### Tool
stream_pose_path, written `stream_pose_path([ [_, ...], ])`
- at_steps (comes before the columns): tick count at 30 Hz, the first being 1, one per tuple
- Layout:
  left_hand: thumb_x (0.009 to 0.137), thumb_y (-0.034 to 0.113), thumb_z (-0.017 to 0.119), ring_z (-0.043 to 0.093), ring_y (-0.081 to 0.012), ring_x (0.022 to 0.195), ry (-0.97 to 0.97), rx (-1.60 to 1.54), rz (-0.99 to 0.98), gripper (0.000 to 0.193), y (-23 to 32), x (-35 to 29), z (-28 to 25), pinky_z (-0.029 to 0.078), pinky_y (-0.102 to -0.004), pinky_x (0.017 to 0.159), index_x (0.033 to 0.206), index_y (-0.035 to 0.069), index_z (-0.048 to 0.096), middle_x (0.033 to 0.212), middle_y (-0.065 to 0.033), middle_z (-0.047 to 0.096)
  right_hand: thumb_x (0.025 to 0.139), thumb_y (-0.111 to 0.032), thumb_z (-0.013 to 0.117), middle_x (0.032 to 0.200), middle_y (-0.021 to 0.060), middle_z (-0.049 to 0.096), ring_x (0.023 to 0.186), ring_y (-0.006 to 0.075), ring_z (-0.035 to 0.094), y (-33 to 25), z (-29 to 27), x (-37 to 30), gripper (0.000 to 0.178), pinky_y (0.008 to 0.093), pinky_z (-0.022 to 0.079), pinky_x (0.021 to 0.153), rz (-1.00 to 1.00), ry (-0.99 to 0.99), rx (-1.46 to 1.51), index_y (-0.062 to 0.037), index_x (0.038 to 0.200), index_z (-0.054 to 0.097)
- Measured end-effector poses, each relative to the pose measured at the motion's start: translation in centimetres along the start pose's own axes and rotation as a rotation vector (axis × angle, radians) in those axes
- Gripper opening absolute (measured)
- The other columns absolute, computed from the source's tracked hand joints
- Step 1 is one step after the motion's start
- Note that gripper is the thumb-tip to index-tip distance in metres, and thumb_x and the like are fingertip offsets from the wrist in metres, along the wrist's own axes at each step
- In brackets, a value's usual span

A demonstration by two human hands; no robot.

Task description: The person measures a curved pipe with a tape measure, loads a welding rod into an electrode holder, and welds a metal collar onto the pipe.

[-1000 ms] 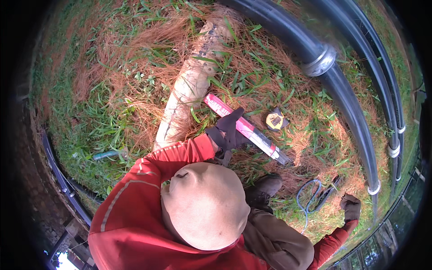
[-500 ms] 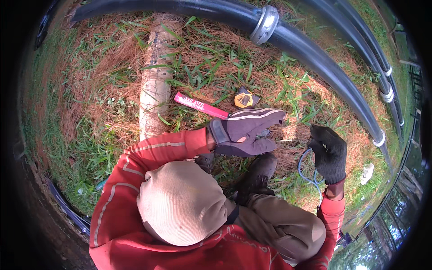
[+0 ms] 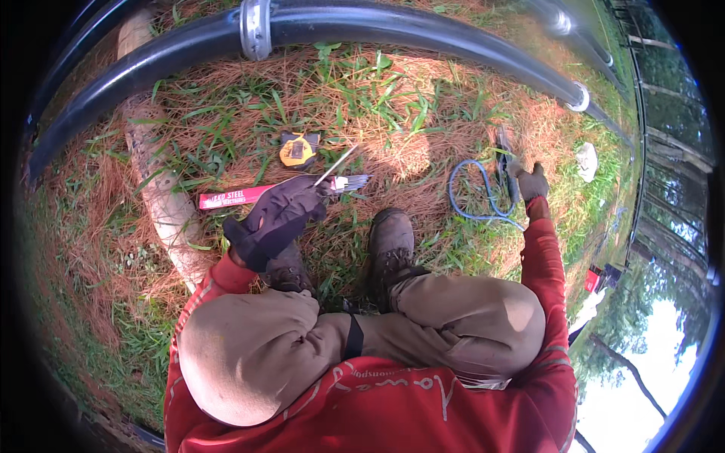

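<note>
My left hand (image 3: pixel 276 219), in a dark glove, is closed around a thin welding rod (image 3: pixel 336 164) that slants up and to the right. Just beyond that hand lies a red and white electrode box (image 3: pixel 234 198), and the tips of several more rods (image 3: pixel 352 183) stick out beside my fingers. My right hand (image 3: pixel 533 183), also gloved, reaches out at the far right. Its blurred fingers meet the edge of a dark clamp-like electrode holder (image 3: pixel 503 149) on the ground; whether they grip it is unclear. A blue cable (image 3: pixel 455 198) loops beside the holder.
A yellow and black tape measure (image 3: pixel 299 149) sits beyond the box. A long black pipe (image 3: pixel 393 26) with a metal collar (image 3: pixel 255 30) arches across the far side. A pale log (image 3: pixel 155 177) lies at left, and a white lump (image 3: pixel 586 161) at right. My boots (image 3: pixel 391 238) rest on needle-strewn grass.
The view has shifted. My right hand has moved away from my left, out to the holder and blue cable. My left hand now shows a single rod raised clear of the others.
</note>
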State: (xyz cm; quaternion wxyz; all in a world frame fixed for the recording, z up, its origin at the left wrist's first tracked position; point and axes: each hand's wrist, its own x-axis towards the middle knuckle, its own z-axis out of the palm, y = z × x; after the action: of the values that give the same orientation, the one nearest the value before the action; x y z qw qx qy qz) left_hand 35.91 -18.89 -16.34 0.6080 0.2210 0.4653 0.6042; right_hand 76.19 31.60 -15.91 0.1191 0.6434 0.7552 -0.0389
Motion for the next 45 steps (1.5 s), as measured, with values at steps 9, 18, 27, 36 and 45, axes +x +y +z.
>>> stream_pose_path([
  [9, 0.111, 0.023, 0.064, 0.069, -0.0149, 0.106, 0.015, 0.056, -0.018, 0.046, 0.4, -0.5, 0.5, 0.056, -0.0321, 0.095, 0.145, -0.007, 0.060, 0.124, -0.0124, 0.073, 0.072, -0.043, 0.093, 0.146, 0.0246, 0.066, 0.135, 0.0406, 0.064, 0.7, 5.1, -4.4, 0.103, 0.0435, 0.048, 0.115, -0.106, -0.286, 0.084, -0.0007, 0.156, 0.053],
  [18, 0.110, 0.023, 0.065, 0.070, -0.0154, 0.108, 0.178, 0.104, 0.000, 0.045, 1.2, -5.2, 1.4, 0.056, -0.0334, 0.096, 0.145, -0.006, 0.061, 0.124, -0.0128, 0.074, 0.067, -0.023, 0.089, 0.127, 0.0243, 0.073, 0.111, 0.0391, 0.073, 0.3, 6.1, 0.4, 0.097, 0.0468, 0.057, 0.096, -0.049, -0.284, 0.147, 0.0040, 0.150, 0.047],
  [27, 0.110, 0.023, 0.067, 0.070, -0.0160, 0.109, 0.379, 0.121, -0.019, 0.044, 1.9, -11.1, -0.2, 0.057, -0.0347, 0.097, 0.144, -0.006, 0.063, 0.124, -0.0132, 0.075, 0.074, 0.006, 0.079, 0.131, 0.0095, 0.066, 0.113, 0.0242, 0.068, 5.9, 10.9, 4.0, 0.066, 0.0390, 0.059, 0.078, -0.076, -0.526, 0.579, -0.0012, 0.132, 0.049],
  [36, 0.109, 0.023, 0.068, 0.071, -0.0165, 0.110, 0.366, 0.144, 0.041, 0.044, 2.2, -10.7, -0.1, 0.057, -0.0360, 0.099, 0.143, -0.005, 0.064, 0.124, -0.0137, 0.077, 0.099, -0.055, 0.065, 0.126, 0.0269, 0.075, 0.118, 0.0439, 0.072, 7.0, 11.7, 7.0, 0.063, 0.0487, 0.057, 0.097, -0.284, -0.459, 0.156, -0.0021, 0.134, 0.068],
  [45, 0.109, 0.023, 0.069, 0.071, -0.0170, 0.111, 0.317, 0.132, 0.105, 0.043, 1.5, -9.2, -1.8, 0.057, -0.0373, 0.100, 0.142, -0.005, 0.066, 0.123, -0.0141, 0.078, 0.089, -0.038, 0.077, 0.085, 0.0111, 0.074, 0.073, 0.0242, 0.071, 0.5, 6.5, -1.3, 0.039, 0.0413, 0.057, 0.069, 0.071, -0.507, 0.440, -0.0023, 0.106, 0.079],
])
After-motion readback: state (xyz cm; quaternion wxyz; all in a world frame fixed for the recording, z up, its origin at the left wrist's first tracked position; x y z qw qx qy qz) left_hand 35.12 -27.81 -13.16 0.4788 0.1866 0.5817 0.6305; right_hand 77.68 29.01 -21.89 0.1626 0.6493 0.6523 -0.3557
